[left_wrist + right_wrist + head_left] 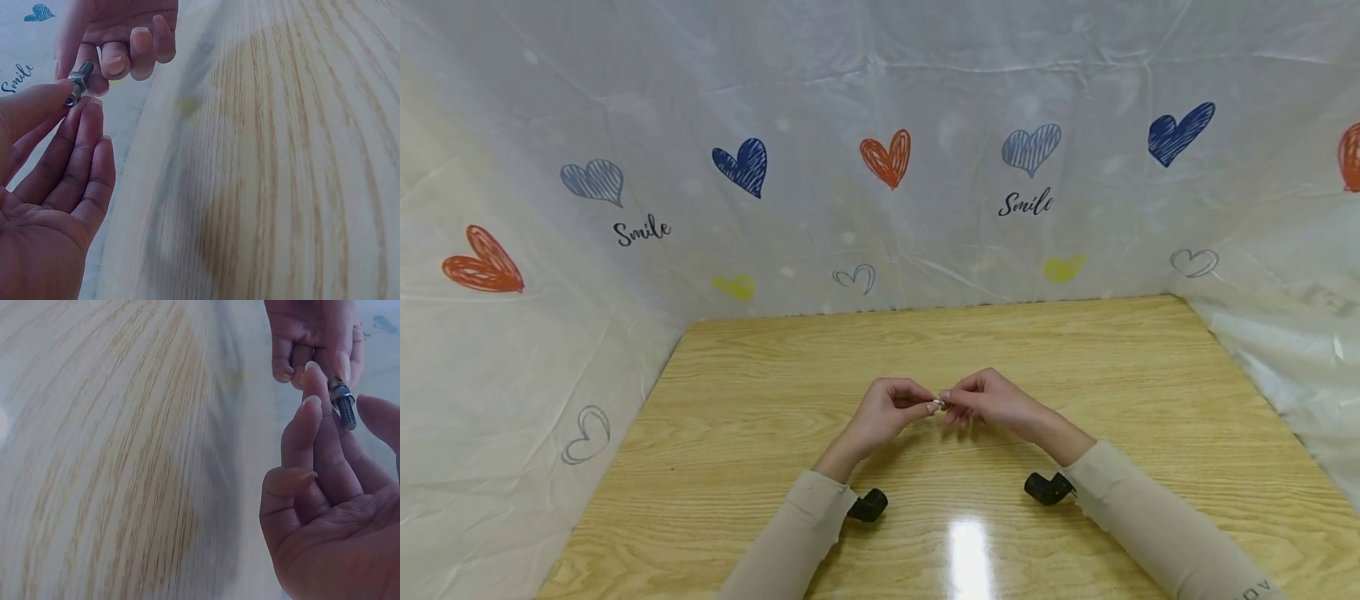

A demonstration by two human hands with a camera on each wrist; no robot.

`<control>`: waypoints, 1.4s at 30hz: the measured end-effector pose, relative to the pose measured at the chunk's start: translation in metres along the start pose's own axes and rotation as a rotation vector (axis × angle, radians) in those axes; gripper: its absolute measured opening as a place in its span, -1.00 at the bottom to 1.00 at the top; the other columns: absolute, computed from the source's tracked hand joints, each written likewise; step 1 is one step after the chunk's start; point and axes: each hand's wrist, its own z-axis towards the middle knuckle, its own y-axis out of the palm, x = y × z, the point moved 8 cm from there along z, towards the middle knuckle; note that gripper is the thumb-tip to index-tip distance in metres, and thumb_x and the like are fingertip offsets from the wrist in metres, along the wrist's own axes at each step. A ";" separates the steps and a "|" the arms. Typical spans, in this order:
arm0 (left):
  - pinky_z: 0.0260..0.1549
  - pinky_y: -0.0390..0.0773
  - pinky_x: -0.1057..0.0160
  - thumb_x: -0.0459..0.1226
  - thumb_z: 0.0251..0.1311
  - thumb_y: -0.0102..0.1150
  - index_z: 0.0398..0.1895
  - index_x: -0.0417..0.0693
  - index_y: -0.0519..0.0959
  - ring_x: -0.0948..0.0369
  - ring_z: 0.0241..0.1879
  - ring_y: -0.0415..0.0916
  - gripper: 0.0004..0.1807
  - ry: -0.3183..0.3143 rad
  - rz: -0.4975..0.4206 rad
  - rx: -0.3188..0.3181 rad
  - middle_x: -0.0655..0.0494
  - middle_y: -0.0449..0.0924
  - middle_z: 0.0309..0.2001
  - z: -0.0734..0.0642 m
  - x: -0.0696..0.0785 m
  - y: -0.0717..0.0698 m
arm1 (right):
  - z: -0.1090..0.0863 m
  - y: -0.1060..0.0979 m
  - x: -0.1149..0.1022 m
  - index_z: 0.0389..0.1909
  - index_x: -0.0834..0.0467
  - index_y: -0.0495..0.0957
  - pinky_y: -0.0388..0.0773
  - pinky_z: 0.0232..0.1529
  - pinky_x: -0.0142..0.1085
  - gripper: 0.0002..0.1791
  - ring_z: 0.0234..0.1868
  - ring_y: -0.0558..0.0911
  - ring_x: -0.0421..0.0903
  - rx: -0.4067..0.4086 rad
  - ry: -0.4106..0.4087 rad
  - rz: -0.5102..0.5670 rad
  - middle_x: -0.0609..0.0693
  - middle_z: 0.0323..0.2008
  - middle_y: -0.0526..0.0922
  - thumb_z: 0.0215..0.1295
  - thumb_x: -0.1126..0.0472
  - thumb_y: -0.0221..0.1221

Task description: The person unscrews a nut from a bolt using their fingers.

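My left hand (883, 412) pinches the head end of a small metal bolt (348, 415) between thumb and index finger. A hex nut (79, 79) sits partway along the bolt, and bare thread sticks out past it toward my right hand (1000, 406). The thumb and index finger of that hand are on either side of the nut, with the thumb tip right at its edge in the right wrist view. The other right fingers curl loosely beneath. In the left wrist view the remaining left fingers extend together below the bolt. Both hands are held over the table.
A wood-grain table (737, 433) spreads under both hands. White sheeting (820, 225) printed with hearts and "Smile" lines the back and sides. Black wrist devices (1048, 489) stick out from the beige sleeves (1150, 517), and a light reflection shows at the table's front.
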 end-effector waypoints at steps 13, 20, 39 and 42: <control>-0.05 0.69 -0.02 -0.34 0.31 0.37 -0.17 -0.20 0.75 -0.14 -0.11 0.71 -0.89 -0.011 -0.007 0.008 -0.04 0.74 -0.18 -0.003 0.000 -0.001 | -0.001 0.001 -0.004 -0.03 0.26 0.70 0.49 -0.31 -0.23 -0.72 -0.22 0.61 0.16 -0.009 -0.027 0.027 0.30 -0.12 0.74 0.52 0.13 0.20; -0.05 0.69 -0.05 -0.37 0.30 0.36 -0.17 -0.21 0.75 -0.15 -0.12 0.70 -0.90 -0.007 -0.016 0.014 -0.04 0.74 -0.19 -0.004 0.001 -0.002 | -0.003 0.002 -0.008 0.02 0.28 0.65 0.46 -0.33 -0.24 -0.75 -0.24 0.58 0.11 -0.015 -0.043 0.066 0.38 -0.06 0.68 0.44 0.22 0.26; -0.07 0.70 0.02 -0.35 0.30 0.37 -0.17 -0.21 0.75 -0.14 -0.12 0.71 -0.89 -0.001 -0.011 0.014 -0.05 0.75 -0.17 -0.003 0.002 -0.002 | -0.002 0.001 -0.006 -0.05 0.36 0.70 0.55 -0.34 -0.20 -0.56 -0.21 0.68 0.28 0.002 -0.012 -0.006 0.21 -0.32 0.78 0.58 0.03 0.11; -0.08 0.71 0.08 -0.35 0.30 0.38 -0.17 -0.21 0.75 -0.13 -0.12 0.72 -0.88 -0.002 -0.013 0.008 -0.06 0.75 -0.17 -0.003 0.003 -0.001 | -0.002 0.002 -0.007 -0.05 0.37 0.71 0.52 -0.35 -0.23 -0.57 -0.24 0.69 0.24 0.002 -0.013 0.004 0.10 -0.38 0.79 0.58 0.04 0.12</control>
